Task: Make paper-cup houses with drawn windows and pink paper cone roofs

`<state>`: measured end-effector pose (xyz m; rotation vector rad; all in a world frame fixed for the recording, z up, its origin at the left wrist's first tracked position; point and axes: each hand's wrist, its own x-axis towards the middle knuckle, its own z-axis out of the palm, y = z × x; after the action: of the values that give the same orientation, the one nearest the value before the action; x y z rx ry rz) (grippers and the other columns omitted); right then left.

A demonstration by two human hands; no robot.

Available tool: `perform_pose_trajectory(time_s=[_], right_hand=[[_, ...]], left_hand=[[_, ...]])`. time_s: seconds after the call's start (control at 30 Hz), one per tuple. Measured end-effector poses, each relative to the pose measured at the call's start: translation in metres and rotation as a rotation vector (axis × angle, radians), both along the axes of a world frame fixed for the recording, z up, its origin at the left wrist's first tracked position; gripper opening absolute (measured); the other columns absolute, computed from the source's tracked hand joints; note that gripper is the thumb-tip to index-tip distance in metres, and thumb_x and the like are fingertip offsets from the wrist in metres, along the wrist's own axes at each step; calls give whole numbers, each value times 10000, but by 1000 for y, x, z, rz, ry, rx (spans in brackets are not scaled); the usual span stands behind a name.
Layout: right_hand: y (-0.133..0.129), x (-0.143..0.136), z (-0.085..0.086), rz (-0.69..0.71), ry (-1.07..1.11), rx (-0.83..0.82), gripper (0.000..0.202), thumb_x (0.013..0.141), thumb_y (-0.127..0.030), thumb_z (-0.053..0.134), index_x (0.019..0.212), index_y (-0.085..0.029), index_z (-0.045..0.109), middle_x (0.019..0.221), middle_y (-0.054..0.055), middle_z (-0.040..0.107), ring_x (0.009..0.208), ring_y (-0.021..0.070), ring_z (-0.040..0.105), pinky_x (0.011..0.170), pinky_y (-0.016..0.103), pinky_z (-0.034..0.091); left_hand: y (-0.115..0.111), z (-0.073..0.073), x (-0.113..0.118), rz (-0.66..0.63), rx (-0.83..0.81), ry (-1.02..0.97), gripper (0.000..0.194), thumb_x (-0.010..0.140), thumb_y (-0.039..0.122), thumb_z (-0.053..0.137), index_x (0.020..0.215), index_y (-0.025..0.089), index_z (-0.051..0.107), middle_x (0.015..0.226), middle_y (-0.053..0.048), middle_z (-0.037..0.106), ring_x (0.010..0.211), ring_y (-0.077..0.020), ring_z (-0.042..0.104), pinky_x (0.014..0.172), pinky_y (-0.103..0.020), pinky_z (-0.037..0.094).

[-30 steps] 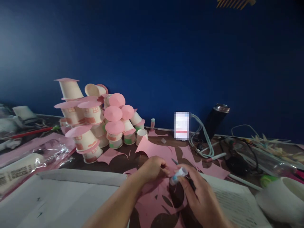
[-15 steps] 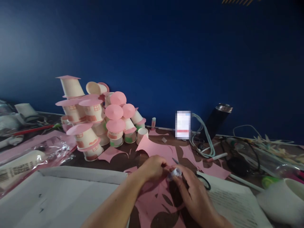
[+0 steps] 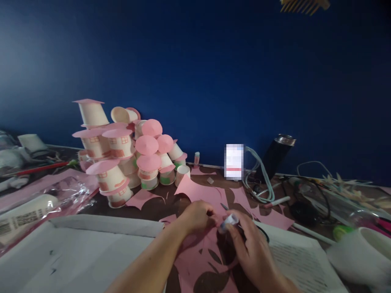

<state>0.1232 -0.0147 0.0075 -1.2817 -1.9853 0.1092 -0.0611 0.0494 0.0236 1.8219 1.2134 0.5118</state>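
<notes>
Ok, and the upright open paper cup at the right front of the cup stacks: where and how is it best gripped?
Best pinched at the rim of the paper cup, thumb inside and fingers outside, likely from above and the right. It stands mouth up, leaving the rim exposed, while stacked cups crowd its left and pink paper hides part of its lower front.

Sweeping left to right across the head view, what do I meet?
Stacked white paper cups with pink paper tops → left hand → white cylindrical tube held by right hand → hollow white cylinder

Paper scraps (image 3: 203,193) (matt, smooth)
</notes>
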Motion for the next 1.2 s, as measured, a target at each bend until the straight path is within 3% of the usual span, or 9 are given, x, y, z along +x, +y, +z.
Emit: perform_pose_trajectory(time_s=[0.1,0.33,0.67,0.9,1.2], right_hand=[[-1,0,1,-48,51,4,288,948,-338,428,1188,-194,496,1097,118,649,1026,254,620,861,399,511],[1,-6,1,130,-31,-23,266,956,-247,421,1216,-243,482,1114,75,656,1049,217,620,875,357,514],[-2,-5,4,29,-13,81,290,955,-273,420,1225,-184,480,1119,126,657,1041,237,633,876,377,526],[1,-8,3,113,-37,-14,276,958,-238,414,1226,-220,477,1145,90,655,1082,216,616,909,359,512],[-1,-5,4,53,15,-22,297,956,-295,415,1223,-188,488,1138,120,655,1062,232,627,887,368,522]], left_hand=[[0,0,-1,-16,48,19,163,690,281,590,672,150,685,615,14,587,627,-131,494,554,-240,334],[2,-1,1,-16,95,85,239,735,346,545,649,157,661,573,30,539,569,-113,449,520,-238,293],[1,-2,0,-45,130,88,206,718,327,547,635,155,626,577,39,473,578,-111,416,518,-233,291],[3,-5,1,-33,119,96,225,734,335,542,631,157,633,577,41,481,576,-107,411,509,-233,271],[1,-2,0,-23,80,85,205,713,317,555,666,147,660,585,32,517,571,-111,430,516,-230,302]])
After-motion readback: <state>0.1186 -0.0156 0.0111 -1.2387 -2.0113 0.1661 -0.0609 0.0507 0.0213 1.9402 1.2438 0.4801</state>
